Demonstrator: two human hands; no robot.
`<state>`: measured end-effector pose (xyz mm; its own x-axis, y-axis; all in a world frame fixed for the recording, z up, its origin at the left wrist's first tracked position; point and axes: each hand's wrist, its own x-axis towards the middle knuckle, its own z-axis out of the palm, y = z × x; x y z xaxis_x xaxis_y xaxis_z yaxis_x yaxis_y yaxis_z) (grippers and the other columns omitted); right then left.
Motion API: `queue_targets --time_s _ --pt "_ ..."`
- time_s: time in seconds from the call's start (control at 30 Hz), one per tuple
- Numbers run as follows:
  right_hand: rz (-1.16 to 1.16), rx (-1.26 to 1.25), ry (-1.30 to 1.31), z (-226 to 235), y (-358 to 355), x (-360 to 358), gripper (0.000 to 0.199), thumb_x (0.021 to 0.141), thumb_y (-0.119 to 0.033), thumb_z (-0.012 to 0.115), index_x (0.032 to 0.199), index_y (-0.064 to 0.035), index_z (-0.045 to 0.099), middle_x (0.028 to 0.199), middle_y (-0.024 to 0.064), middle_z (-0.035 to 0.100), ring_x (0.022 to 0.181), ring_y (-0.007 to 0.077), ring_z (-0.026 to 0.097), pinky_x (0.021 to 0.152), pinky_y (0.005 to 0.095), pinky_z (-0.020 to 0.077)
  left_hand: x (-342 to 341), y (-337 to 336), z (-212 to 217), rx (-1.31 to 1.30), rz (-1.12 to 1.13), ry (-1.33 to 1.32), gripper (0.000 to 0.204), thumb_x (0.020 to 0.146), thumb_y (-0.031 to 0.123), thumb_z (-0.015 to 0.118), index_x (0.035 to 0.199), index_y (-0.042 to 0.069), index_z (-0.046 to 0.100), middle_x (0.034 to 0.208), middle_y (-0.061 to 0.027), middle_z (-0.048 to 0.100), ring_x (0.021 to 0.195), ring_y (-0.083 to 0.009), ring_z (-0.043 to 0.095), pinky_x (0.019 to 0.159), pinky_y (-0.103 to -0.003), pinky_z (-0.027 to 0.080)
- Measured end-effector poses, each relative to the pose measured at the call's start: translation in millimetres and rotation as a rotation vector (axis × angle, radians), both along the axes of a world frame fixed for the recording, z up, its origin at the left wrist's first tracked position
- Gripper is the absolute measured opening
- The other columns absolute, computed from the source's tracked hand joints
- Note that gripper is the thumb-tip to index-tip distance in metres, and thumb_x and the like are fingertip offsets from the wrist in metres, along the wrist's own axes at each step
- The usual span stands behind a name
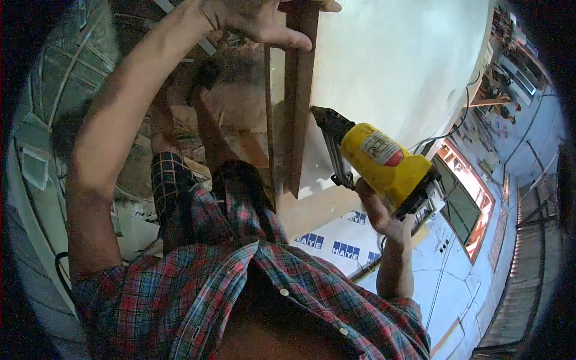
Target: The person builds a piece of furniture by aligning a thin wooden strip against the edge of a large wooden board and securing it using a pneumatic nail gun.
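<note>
The long dark-brown wooden strip (301, 114) is already positioned along the flat white panel (396, 60), clasped by the left hand (255, 23), while fastening with the yellow-and-black nail gun (381, 161) gripped by the right hand (379, 212) seems unfinished.

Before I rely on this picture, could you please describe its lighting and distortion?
Head view: the white panel is bright, the picture's left side dim and grainy; head view: the panel's right edge looks curved, corners black; head view: yellow nail gun fairly sharp.
</note>
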<state>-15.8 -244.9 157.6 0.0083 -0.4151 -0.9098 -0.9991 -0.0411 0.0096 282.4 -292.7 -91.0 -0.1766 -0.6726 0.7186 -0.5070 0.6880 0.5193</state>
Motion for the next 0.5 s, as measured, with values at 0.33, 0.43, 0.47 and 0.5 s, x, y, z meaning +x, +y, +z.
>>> queue_targets --time_s 0.33,0.43,0.47,0.5 --pt "0.091 0.128 -0.161 -6 3 -53 0.039 0.105 -0.023 0.037 0.136 -0.0007 0.046 0.140 0.0156 0.048 0.131 0.0205 0.047 0.109 0.0344 0.0428 1 0 -1 0.011 -0.015 0.009 0.056 0.072 0.067 0.073 0.094 0.016 0.066 0.120 -0.0039 0.063 0.125 -0.0248 0.046 0.105 -0.047 0.029" --pt "0.281 0.023 -0.269 -4 2 -48 0.038 0.100 -0.018 0.050 0.134 -0.0014 0.048 0.135 0.0167 0.052 0.124 0.0210 0.054 0.104 0.0335 0.0461 -1 -2 0 0.014 -0.020 0.012 0.056 0.073 0.067 0.073 0.095 0.016 0.066 0.121 -0.0038 0.063 0.125 -0.0240 0.045 0.106 -0.047 0.029" --pt "0.358 -0.062 -0.307 0 -1 -28 0.036 0.096 -0.013 0.057 0.129 -0.0009 0.052 0.127 0.0163 0.057 0.116 0.0216 0.059 0.099 0.0324 0.0486 1 -1 -1 0.017 -0.021 0.007 0.056 0.073 0.067 0.073 0.095 0.016 0.066 0.121 -0.0038 0.063 0.125 -0.0240 0.045 0.106 -0.047 0.029" --pt "0.435 -0.148 -0.346 0 -2 -16 0.035 0.091 -0.008 0.064 0.124 -0.0004 0.056 0.120 0.0158 0.062 0.108 0.0222 0.063 0.093 0.0314 0.0511 2 -1 -1 0.002 -0.015 -0.009 0.056 0.073 0.067 0.073 0.095 0.016 0.066 0.121 -0.0043 0.063 0.125 -0.0248 0.046 0.105 -0.047 0.030"
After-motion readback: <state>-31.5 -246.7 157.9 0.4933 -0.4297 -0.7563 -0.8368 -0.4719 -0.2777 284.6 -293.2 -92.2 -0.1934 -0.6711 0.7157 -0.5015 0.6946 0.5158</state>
